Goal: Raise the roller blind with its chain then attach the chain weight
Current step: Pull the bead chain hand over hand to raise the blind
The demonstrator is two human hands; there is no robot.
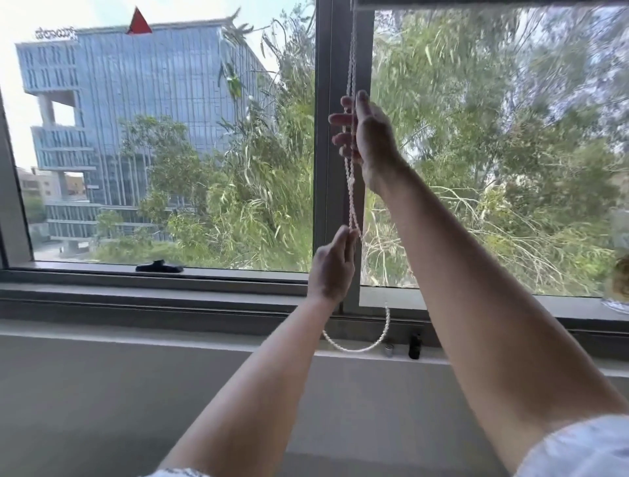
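A white beaded chain [350,190] hangs down along the grey window mullion [323,136], and its loop sags to the sill [360,347]. My right hand [367,136] is raised high and grips the chain. Lower down, my left hand [335,269] pinches the same chain between its fingertips. The roller blind's bottom bar [493,3] shows only as a dark strip at the top right edge. Two small cylinders stand on the sill near the loop, a silver one [389,350] and a black one [414,345]; I cannot tell which is the chain weight.
A black window handle [158,266] lies on the lower frame at left. The grey sill [136,330] runs across the whole width. Outside the glass are trees and a glass building. A pale object [617,282] sits at the right edge.
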